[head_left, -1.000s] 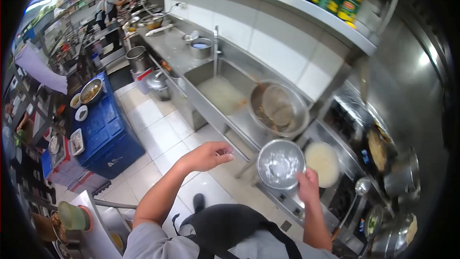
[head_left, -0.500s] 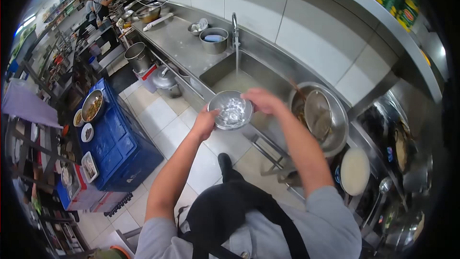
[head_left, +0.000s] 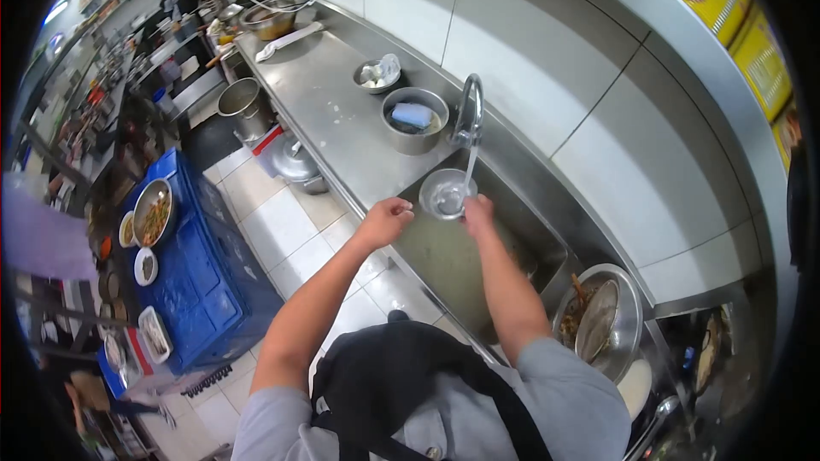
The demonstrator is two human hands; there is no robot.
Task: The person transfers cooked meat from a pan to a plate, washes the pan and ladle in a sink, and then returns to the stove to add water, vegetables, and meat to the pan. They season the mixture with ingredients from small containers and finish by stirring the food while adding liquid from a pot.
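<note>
My right hand (head_left: 479, 213) grips the rim of a small metal bowl (head_left: 434, 196) and holds it over the sink (head_left: 547, 248). Water from the curved faucet (head_left: 472, 111) runs down into the bowl, and some water lies inside it. My left hand (head_left: 386, 224) is off the bowl, a little to its left over the counter's front edge. Its fingers are loosely bent with a gap at the tips, and nothing is in them. Cloudy water fills the sink's bottom below the bowl.
A metal pot with a blue cloth (head_left: 412, 115) and a small bowl with a plastic bag (head_left: 376, 77) stand on the counter. Right of the sink is a large basin (head_left: 630, 307) holding a strainer. A blue chest (head_left: 205, 290) bears food dishes. Other people are at the far left.
The bowl has moved forward and right, from in front of the sink to under the running water. My left hand has let go of it; my right hand still holds it.
</note>
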